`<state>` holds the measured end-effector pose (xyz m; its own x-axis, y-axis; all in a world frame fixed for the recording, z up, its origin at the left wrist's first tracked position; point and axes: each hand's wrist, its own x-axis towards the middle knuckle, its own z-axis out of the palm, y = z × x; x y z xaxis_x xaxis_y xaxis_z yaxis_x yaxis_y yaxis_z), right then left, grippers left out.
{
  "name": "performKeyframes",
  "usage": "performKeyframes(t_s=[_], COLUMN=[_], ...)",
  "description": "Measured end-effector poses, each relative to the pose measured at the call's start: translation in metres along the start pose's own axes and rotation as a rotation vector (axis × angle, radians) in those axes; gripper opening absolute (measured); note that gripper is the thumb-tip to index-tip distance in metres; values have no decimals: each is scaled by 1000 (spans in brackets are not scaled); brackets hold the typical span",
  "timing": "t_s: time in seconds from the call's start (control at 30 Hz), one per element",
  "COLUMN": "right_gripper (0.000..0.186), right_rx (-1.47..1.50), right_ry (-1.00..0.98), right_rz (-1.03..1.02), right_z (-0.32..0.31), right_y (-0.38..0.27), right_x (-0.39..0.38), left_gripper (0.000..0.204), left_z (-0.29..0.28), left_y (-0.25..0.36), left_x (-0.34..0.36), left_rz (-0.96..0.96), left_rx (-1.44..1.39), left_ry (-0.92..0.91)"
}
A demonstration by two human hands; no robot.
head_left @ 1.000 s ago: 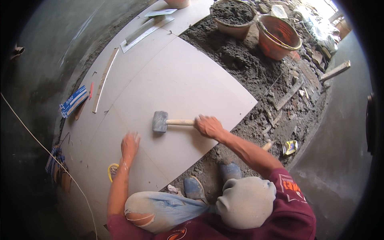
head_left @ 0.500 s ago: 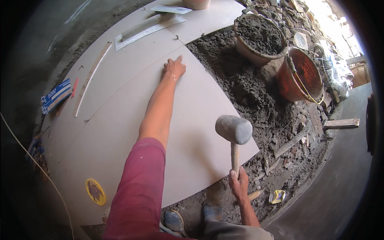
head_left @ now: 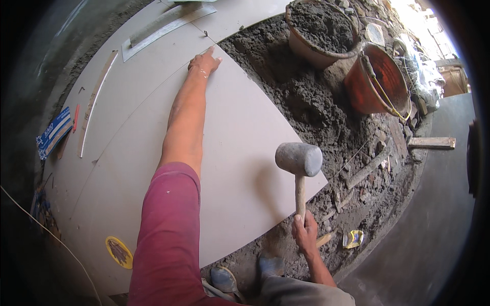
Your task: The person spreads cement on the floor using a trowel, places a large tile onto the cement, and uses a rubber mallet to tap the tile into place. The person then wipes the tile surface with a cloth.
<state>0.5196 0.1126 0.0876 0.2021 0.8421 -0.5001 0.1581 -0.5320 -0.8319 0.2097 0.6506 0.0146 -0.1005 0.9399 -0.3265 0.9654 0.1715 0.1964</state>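
Observation:
My left hand reaches far forward over a large pale floor tile, its index finger stretched along the seam near the tile's far corner. Nothing is held in it. In my right hand is the wooden handle of a rubber mallet. The grey mallet head is raised above the tile's near right part and casts a shadow on it. Wet grey mortar lies along the tile's right edge.
A bucket of mortar and an orange bucket stand at the far right. On the tiles to the left lie a notched trowel, a thin strip, a red pencil-like stick, a blue packet and a yellow oval dish.
My left hand has slid farther forward, its fingertip now closer to the seam crossing. The view has shifted a little. My right hand still grips the raised mallet.

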Motion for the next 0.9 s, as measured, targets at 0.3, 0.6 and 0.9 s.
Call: performKeyframes(t_s=[0.3, 0.6, 0.9], right_gripper=[48, 59, 58], right_rx=[-314, -404, -227], right_ry=[26, 4, 79], right_rz=[-241, -319, -741], right_z=[34, 61, 53], right_y=[-10, -21, -49], right_x=[0, -8, -27], left_gripper=[93, 146, 144], left_z=[35, 69, 67], left_y=[-52, -116, -103], left_x=[-113, -378, -403], left_rz=[136, 122, 65], left_rx=[172, 241, 209], left_ry=[-20, -360, -345])
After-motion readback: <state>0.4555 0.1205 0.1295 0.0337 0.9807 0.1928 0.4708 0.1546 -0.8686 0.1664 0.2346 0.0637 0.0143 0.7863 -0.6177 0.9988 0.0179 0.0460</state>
